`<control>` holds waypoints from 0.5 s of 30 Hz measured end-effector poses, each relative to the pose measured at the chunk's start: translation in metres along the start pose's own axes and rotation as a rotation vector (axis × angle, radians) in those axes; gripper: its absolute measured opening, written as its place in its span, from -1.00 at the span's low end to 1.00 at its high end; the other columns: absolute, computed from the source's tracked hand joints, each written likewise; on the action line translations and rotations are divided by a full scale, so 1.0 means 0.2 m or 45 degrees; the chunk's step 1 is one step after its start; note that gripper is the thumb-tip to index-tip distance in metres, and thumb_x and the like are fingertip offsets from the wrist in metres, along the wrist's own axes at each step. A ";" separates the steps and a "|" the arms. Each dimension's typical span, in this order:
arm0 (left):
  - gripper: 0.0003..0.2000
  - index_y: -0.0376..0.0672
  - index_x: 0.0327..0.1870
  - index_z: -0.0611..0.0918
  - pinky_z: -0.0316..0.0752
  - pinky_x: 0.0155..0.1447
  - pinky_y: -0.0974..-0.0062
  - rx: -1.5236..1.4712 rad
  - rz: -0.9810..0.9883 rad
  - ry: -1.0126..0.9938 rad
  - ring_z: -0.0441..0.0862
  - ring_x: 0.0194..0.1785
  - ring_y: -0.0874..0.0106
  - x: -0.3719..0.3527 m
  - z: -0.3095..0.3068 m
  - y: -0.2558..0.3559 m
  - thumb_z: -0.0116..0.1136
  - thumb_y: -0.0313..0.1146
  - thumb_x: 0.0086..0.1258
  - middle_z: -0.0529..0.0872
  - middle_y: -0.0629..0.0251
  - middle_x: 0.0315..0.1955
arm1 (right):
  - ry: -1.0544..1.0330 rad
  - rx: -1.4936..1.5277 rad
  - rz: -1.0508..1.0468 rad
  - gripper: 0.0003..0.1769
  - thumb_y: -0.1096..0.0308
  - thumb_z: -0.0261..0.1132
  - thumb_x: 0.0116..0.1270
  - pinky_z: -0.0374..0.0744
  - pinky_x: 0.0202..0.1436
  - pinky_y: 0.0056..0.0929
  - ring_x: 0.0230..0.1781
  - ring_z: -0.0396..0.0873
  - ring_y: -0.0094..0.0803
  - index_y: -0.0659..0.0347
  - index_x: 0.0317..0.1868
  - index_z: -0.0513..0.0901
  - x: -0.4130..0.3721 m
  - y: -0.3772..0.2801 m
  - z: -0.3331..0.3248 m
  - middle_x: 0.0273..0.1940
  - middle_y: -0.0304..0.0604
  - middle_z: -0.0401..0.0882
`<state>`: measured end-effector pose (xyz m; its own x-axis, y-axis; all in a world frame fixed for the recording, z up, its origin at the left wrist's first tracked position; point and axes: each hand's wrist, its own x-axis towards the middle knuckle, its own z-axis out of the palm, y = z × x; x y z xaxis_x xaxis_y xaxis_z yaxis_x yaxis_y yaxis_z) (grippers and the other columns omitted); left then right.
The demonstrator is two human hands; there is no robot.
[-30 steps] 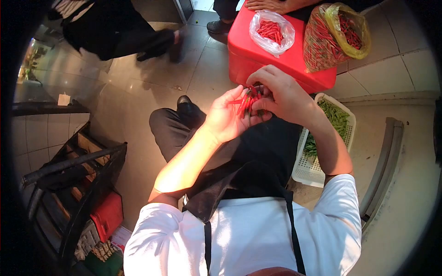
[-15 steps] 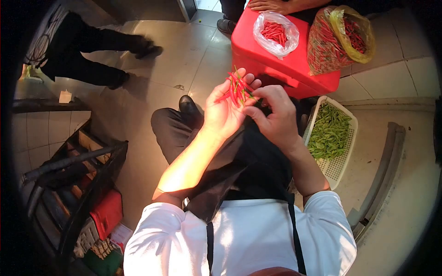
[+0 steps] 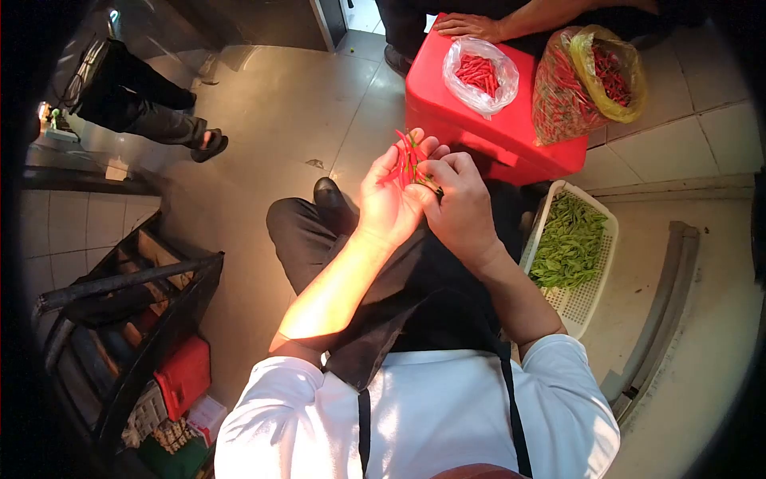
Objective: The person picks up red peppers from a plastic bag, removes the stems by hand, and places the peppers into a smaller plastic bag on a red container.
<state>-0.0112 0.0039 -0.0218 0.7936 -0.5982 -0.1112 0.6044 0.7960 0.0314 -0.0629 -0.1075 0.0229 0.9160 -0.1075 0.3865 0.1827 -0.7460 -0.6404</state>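
The left hand [image 3: 384, 199] is facing palm up and holding a small bunch of red chillies [image 3: 405, 160] across its slightly curled fingers. The right hand [image 3: 463, 199] is touching the right side of the bunch, its thumb and forefinger standing narrow; whether they are pinching a stem cannot be told. The bunch is lying in the left palm, short of a red box [image 3: 523, 92]. On the box, a clear bag [image 3: 484, 107] is holding more red chillies, and a yellowish bag [image 3: 558, 120] is standing to its right, also containing chillies. A co-worker's hand [image 3: 471, 26] is resting on the box's far edge. A white basket [image 3: 611, 239] is holding green produce [image 3: 568, 243] beside the right forearm.
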 end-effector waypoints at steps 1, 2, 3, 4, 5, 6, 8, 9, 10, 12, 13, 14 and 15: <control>-0.59 -0.30 0.28 0.43 0.24 0.47 0.11 0.025 0.004 0.012 0.40 0.35 0.06 0.00 0.00 0.00 -0.16 -0.25 0.53 0.55 -0.02 0.18 | 0.005 0.013 0.037 -0.74 0.38 0.42 0.08 0.58 -0.13 -0.20 -0.21 0.56 -0.10 0.25 -0.21 0.63 0.00 0.00 0.01 -0.25 -0.05 0.50; -0.59 -0.30 0.27 0.43 0.24 0.47 0.12 0.050 0.009 0.024 0.41 0.34 0.07 0.00 0.00 -0.01 -0.16 -0.25 0.53 0.55 -0.01 0.18 | 0.011 0.026 0.074 -0.75 0.38 0.42 0.09 0.58 -0.13 -0.20 -0.21 0.56 -0.09 0.25 -0.23 0.63 0.00 0.00 0.02 -0.26 -0.05 0.50; -0.59 -0.31 0.27 0.44 0.24 0.47 0.13 0.075 0.014 0.036 0.41 0.34 0.08 0.00 0.00 -0.01 -0.15 -0.25 0.54 0.55 -0.01 0.18 | 0.015 0.040 0.111 -0.77 0.37 0.41 0.09 0.58 -0.13 -0.19 -0.21 0.56 -0.09 0.25 -0.24 0.62 0.01 0.01 0.03 -0.26 -0.05 0.50; -0.59 -0.31 0.26 0.45 0.24 0.47 0.14 0.079 0.017 0.032 0.41 0.34 0.09 0.00 -0.01 -0.02 -0.15 -0.25 0.54 0.56 -0.01 0.18 | 0.018 0.037 0.124 -0.77 0.37 0.41 0.10 0.58 -0.13 -0.19 -0.20 0.57 -0.08 0.24 -0.25 0.62 0.01 0.00 0.04 -0.26 -0.05 0.50; -0.60 -0.31 0.25 0.46 0.24 0.47 0.15 0.083 0.022 0.028 0.41 0.34 0.10 -0.01 -0.01 -0.02 -0.15 -0.25 0.54 0.56 -0.01 0.17 | 0.021 0.035 0.136 -0.78 0.37 0.42 0.10 0.58 -0.13 -0.18 -0.20 0.57 -0.07 0.24 -0.26 0.61 0.01 0.00 0.04 -0.26 -0.04 0.50; -0.60 -0.31 0.24 0.46 0.24 0.47 0.15 0.086 0.027 0.026 0.41 0.34 0.11 -0.01 -0.02 -0.02 -0.15 -0.25 0.54 0.56 -0.01 0.17 | 0.023 0.033 0.149 -0.78 0.36 0.42 0.11 0.58 -0.13 -0.17 -0.20 0.57 -0.07 0.24 -0.27 0.60 0.01 0.00 0.05 -0.26 -0.04 0.50; -0.60 -0.32 0.23 0.47 0.25 0.47 0.15 0.076 0.047 0.042 0.43 0.33 0.11 -0.01 -0.04 -0.02 -0.15 -0.25 0.53 0.57 -0.01 0.17 | 0.014 0.016 0.159 -0.77 0.36 0.43 0.11 0.59 -0.15 -0.18 -0.21 0.58 -0.07 0.24 -0.27 0.60 0.00 0.00 0.06 -0.25 -0.04 0.50; -0.61 -0.32 0.23 0.47 0.25 0.46 0.15 0.071 0.056 0.051 0.44 0.32 0.11 -0.01 -0.06 -0.02 -0.14 -0.25 0.53 0.57 -0.01 0.16 | 0.009 0.007 0.165 -0.77 0.36 0.43 0.11 0.59 -0.15 -0.18 -0.21 0.58 -0.07 0.23 -0.27 0.60 0.00 0.00 0.07 -0.25 -0.04 0.50; -0.61 -0.32 0.23 0.47 0.27 0.45 0.16 0.060 0.051 0.047 0.45 0.30 0.13 -0.01 -0.07 -0.02 -0.14 -0.25 0.53 0.57 0.00 0.16 | 0.004 0.022 0.175 -0.76 0.36 0.43 0.10 0.59 -0.15 -0.20 -0.22 0.59 -0.07 0.23 -0.25 0.60 0.00 0.00 0.07 -0.25 -0.04 0.50; -0.61 -0.32 0.23 0.47 0.31 0.42 0.17 0.040 0.039 0.036 0.48 0.28 0.15 -0.02 -0.08 0.00 -0.14 -0.25 0.54 0.59 0.00 0.14 | -0.005 0.052 0.194 -0.75 0.37 0.43 0.10 0.60 -0.16 -0.22 -0.23 0.59 -0.08 0.23 -0.22 0.60 0.00 -0.01 0.05 -0.25 -0.04 0.51; -0.61 -0.33 0.22 0.48 0.34 0.40 0.18 0.014 0.010 -0.011 0.50 0.26 0.17 -0.02 -0.10 0.01 -0.15 -0.25 0.54 0.60 0.02 0.13 | 0.031 0.112 0.145 -0.75 0.39 0.43 0.11 0.59 -0.19 -0.26 -0.27 0.58 -0.15 0.23 -0.21 0.60 0.00 -0.01 0.05 -0.26 -0.06 0.51; -0.62 -0.33 0.21 0.48 0.36 0.38 0.18 -0.012 -0.021 -0.058 0.51 0.24 0.18 -0.02 -0.11 0.02 -0.15 -0.25 0.55 0.60 0.03 0.12 | 0.067 0.172 0.096 -0.75 0.40 0.42 0.13 0.58 -0.22 -0.30 -0.31 0.57 -0.21 0.24 -0.19 0.61 0.01 0.00 0.04 -0.27 -0.08 0.51; -0.62 -0.34 0.20 0.49 0.39 0.36 0.19 -0.038 -0.052 -0.104 0.53 0.23 0.20 -0.02 -0.12 0.03 -0.15 -0.25 0.55 0.61 0.05 0.11 | 0.103 0.231 0.048 -0.75 0.42 0.42 0.15 0.57 -0.26 -0.33 -0.35 0.55 -0.27 0.25 -0.17 0.61 0.02 0.01 0.03 -0.28 -0.10 0.51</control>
<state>-0.0130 0.0135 -0.0450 0.7722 -0.6346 -0.0302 0.6349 0.7726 -0.0016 -0.0571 -0.1049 0.0195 0.8929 -0.1911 0.4077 0.2172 -0.6103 -0.7618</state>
